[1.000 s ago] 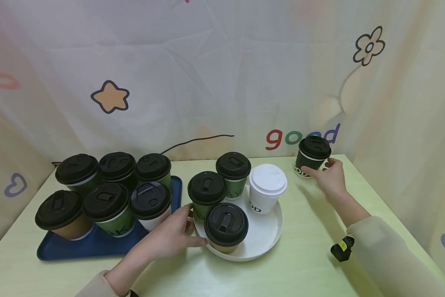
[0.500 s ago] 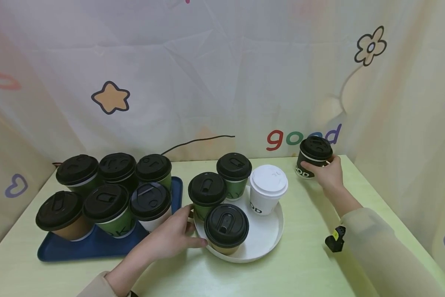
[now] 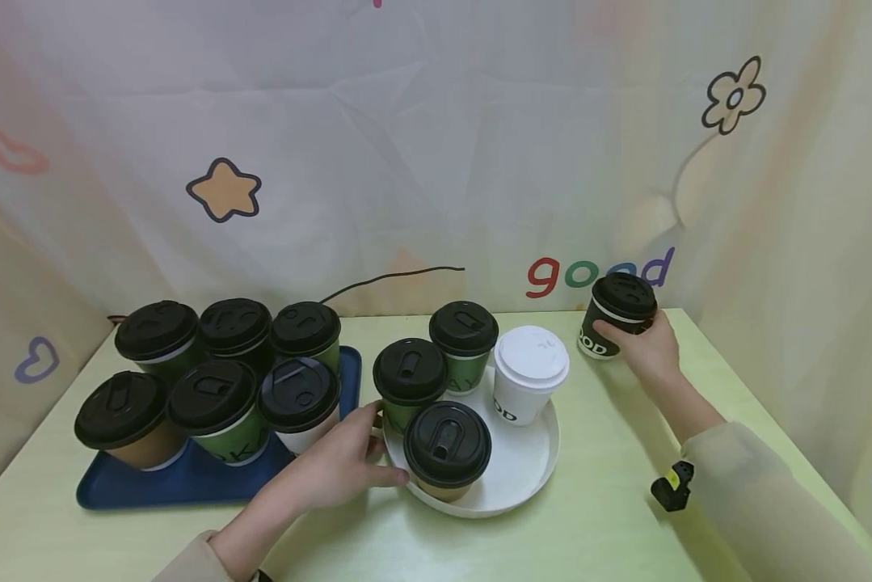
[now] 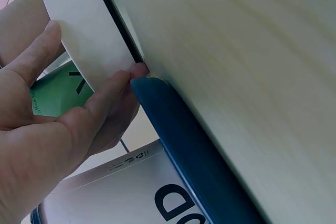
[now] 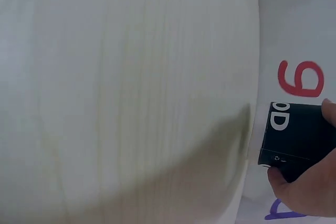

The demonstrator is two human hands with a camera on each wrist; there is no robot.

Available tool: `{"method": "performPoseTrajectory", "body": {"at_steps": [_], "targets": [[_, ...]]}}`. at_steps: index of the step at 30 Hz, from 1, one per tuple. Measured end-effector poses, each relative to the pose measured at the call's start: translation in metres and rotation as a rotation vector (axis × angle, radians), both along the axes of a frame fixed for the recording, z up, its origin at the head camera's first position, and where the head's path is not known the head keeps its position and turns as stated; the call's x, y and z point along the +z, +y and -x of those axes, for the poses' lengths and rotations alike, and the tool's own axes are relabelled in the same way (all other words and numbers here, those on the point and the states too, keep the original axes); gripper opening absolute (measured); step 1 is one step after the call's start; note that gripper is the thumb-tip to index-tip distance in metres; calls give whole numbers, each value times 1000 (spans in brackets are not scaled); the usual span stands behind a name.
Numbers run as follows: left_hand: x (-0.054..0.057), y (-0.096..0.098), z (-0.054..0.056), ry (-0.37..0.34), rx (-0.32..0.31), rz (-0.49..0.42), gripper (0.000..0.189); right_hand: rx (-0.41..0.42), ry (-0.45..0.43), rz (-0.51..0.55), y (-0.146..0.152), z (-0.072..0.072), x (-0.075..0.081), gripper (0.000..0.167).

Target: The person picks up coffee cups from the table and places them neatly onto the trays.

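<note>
In the head view my right hand (image 3: 650,347) grips a black paper coffee cup (image 3: 601,330) with a black lid, near the table's back right corner. Its lettering also shows in the right wrist view on the cup (image 5: 294,135); whether its base touches the table I cannot tell. My left hand (image 3: 341,461) holds the left front edge of a round white tray (image 3: 526,477), thumb at the rim and fingers low along the wall (image 4: 89,24). On that tray stand two green cups (image 3: 406,380) (image 3: 465,347), a tan cup (image 3: 446,453) and a white cup (image 3: 528,376).
Left of the round tray lies a blue rectangular tray (image 3: 210,485) bearing several black-lidded cups. Its edge (image 4: 178,124) is close to my left fingers. A printed curtain (image 3: 406,162) hangs behind the table (image 3: 596,517).
The head view has shifted slightly. The black cup has turned a little in my right hand, showing more of its lettering. My left hand stays at the round tray.
</note>
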State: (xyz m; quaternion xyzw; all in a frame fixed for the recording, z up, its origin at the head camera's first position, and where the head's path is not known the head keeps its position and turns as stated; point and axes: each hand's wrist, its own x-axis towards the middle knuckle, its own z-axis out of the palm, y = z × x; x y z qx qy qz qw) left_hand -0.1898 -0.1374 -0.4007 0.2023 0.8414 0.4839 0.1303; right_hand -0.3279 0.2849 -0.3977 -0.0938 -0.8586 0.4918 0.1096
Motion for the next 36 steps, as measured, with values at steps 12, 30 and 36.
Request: {"method": "performPoseTrajectory", "body": {"at_steps": [12,30,36], "targets": [[-1,0,0,12,-13,4,63,152,-22,2,-10,-50,19,90],[0,0,0,15,-24,8,60,243,47,-62,-24,-120,22,78],[1,2,0,36,-23,13,57,301,67,-69,-26,-135,24,73]]}}
